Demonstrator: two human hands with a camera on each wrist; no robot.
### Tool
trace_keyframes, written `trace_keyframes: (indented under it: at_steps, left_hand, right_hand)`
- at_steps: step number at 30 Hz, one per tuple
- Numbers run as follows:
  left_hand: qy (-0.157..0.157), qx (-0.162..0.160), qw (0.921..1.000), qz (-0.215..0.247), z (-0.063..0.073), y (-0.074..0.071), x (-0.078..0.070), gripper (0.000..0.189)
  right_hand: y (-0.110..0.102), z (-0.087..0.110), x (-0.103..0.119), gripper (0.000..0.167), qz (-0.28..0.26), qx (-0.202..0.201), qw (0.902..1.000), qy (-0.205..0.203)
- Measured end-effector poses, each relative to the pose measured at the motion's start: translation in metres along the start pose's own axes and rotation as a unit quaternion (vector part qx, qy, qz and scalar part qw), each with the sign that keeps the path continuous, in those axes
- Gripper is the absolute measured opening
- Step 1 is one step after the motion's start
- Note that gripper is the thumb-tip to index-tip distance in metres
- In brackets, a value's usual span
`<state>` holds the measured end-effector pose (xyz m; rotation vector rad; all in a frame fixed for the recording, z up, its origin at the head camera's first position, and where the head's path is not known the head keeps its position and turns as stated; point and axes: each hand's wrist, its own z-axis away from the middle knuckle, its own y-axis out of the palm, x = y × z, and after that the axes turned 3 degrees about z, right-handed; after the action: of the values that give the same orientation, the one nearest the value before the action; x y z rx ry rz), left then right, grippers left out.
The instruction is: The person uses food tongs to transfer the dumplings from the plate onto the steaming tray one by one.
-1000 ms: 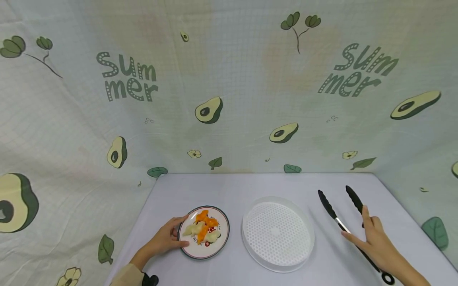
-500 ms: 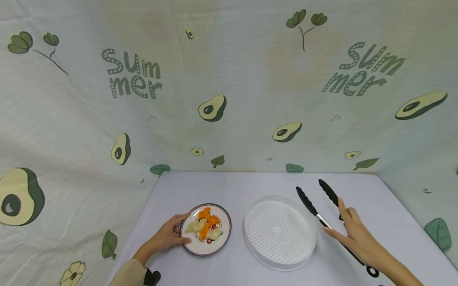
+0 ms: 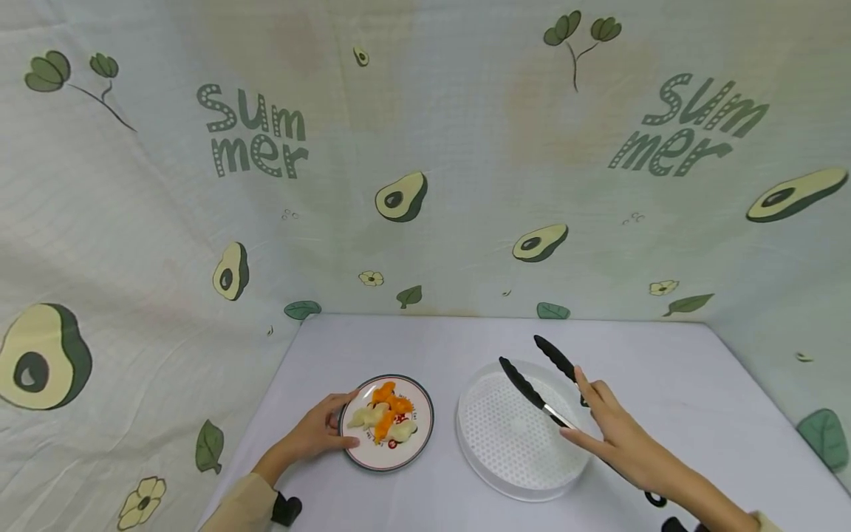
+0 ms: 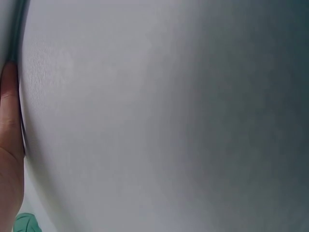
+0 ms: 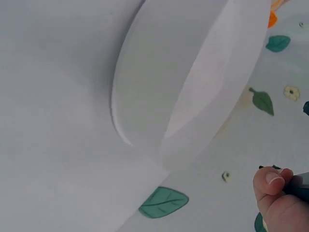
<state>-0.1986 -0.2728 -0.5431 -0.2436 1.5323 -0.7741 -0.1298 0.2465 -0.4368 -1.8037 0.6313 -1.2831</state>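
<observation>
My left hand [image 3: 314,434] grips the near-left rim of a round white plate [image 3: 420,442] with a dark edge, its thumb over the rim. On the plate lie several orange pieces [image 3: 384,425] and pale yellow pieces [image 3: 401,431], soft-looking, their kind unclear. In the left wrist view, the left hand [image 4: 9,123] shows only at the left side. Black-tipped metal tongs [image 3: 523,383] are in my right hand [image 3: 612,436], arms spread with nothing between the tips. They hang over a round white container [image 3: 480,467] with a perforated inner surface. The right wrist view shows its side wall [image 5: 149,82].
A white table [image 3: 399,343] carries everything. Behind and beside it hangs a pale cloth [image 3: 459,133] printed with avocados, leaves and lettering. The container stands right of the plate, a short gap between them.
My right hand has carried the tongs leftward, from the table's right side to over the container. The left hand keeps its grip on the plate; the head view has shifted slightly.
</observation>
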Motion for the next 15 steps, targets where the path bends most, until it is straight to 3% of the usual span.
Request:
trace_keyframes:
  at_steps: [8, 15]
  left_hand:
    - [0.003, -0.003, 1.0, -0.003, 0.0, 0.0, 0.001, 0.09]
    - [0.003, 0.0, 1.0, -0.003, -0.001, 0.0, 0.0, 0.09]
  right_hand:
    - [0.021, -0.012, 0.025, 0.091, -0.021, 0.046, 0.9974, -0.052]
    - [0.041, -0.021, 0.044, 0.086, -0.03, 0.11, 0.9881, -0.103]
